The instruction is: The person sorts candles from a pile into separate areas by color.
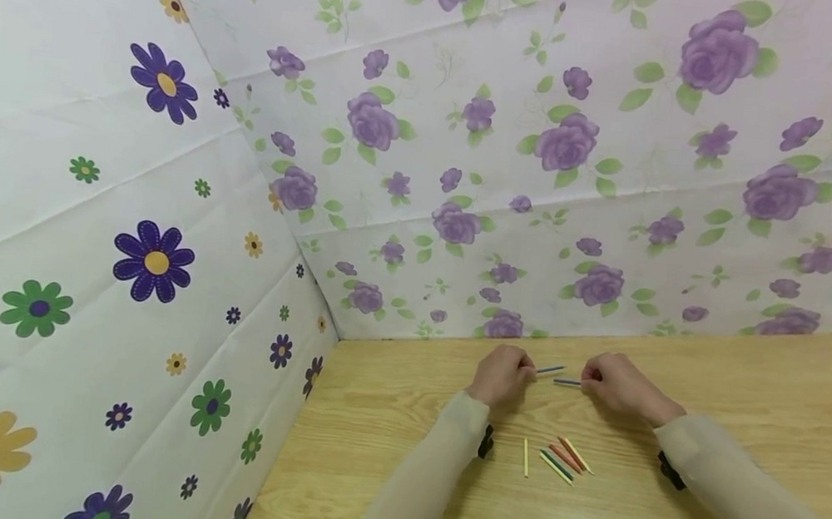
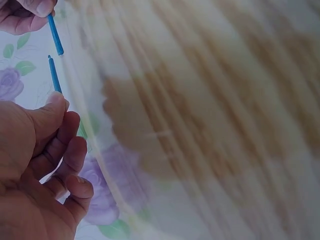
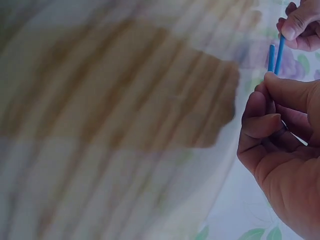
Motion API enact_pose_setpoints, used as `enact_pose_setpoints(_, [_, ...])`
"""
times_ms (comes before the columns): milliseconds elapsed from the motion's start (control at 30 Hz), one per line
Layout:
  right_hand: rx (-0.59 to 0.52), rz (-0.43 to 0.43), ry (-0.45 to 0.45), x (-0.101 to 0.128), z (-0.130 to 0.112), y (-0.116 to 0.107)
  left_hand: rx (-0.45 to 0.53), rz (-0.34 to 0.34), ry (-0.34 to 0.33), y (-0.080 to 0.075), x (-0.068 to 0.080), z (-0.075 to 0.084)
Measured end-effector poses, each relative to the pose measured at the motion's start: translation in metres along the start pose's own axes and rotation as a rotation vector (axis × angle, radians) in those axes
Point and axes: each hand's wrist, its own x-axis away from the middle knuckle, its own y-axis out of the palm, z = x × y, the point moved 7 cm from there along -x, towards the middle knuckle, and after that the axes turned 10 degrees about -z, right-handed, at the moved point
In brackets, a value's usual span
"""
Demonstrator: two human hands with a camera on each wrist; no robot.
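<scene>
Near the back edge of the wooden table (image 1: 746, 425), close to the flowered backdrop (image 1: 562, 148), two hands work above the surface. Left hand (image 1: 501, 375) pinches one blue stick (image 1: 550, 370) between thumb and fingertips; right hand (image 1: 616, 382) pinches a second blue stick (image 1: 566, 383) the same way. Both sticks point toward each other, tips close together but apart in the left wrist view. Closer to the person, between the forearms, loose coloured sticks (image 1: 564, 459) lie on the table: one yellow stick (image 1: 526, 457) apart on the left, then roughly four more bunched together, though the count is hard to make out.
</scene>
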Motion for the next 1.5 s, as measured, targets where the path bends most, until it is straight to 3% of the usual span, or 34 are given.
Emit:
enact_pose_setpoints(700, [0.056, 0.058, -0.046, -0.015, 0.003, 0.001, -0.008, -0.038, -0.030, 0.008, -0.009, 0.001])
enact_pose_setpoints(1333, [0.058, 0.071, 0.020, -0.023, 0.007, -0.003, -0.101, 0.002, 0.038, 0.009, -0.015, 0.008])
enact_pose_setpoints(1500, [0.060, 0.072, 0.018, -0.023, 0.004, -0.004, -0.077, 0.009, 0.045, 0.008, -0.016, 0.008])
